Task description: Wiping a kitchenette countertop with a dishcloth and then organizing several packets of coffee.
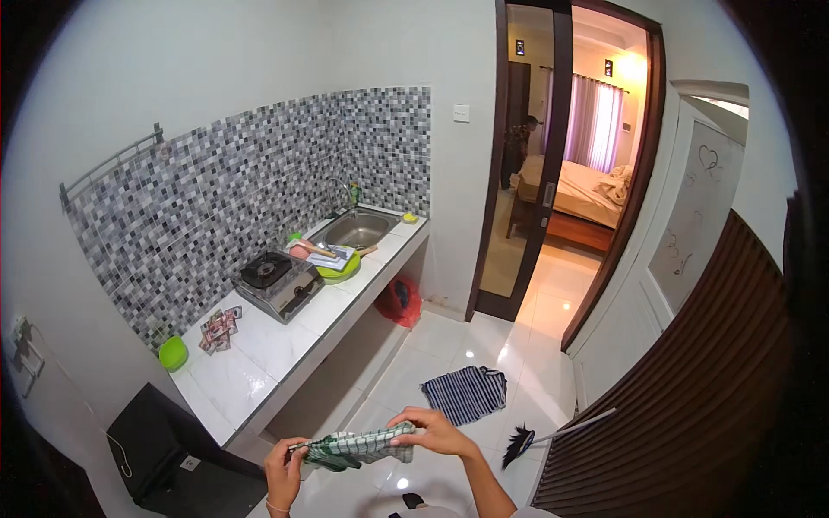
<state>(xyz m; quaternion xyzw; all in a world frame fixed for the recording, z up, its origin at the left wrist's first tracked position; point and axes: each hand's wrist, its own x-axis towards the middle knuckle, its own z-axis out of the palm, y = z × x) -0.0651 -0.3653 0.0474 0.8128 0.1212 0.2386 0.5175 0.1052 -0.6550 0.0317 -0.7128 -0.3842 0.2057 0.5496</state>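
Observation:
A green and white checked cloth (359,447) is stretched between my two hands above the floor, its lower edge hanging in folds. My left hand (283,471) pinches its left end between thumb and fingers. At the cloth's right end, my right hand (431,430) grips the upper corner. Beyond the hands lies a striped dark blue and white mat (467,394) on the tiled floor. To the left runs a white-tiled counter (278,343), on which a gas stove (278,285) stands.
The counter also bears a steel sink (356,228), a lime green basin (340,272), sachets (220,330) and a green bowl (173,353). A red plastic bag (398,303) sits below. A broom (520,445) lies at right; a black refrigerator (188,453) stands at left. A person (520,142) appears in the door glass.

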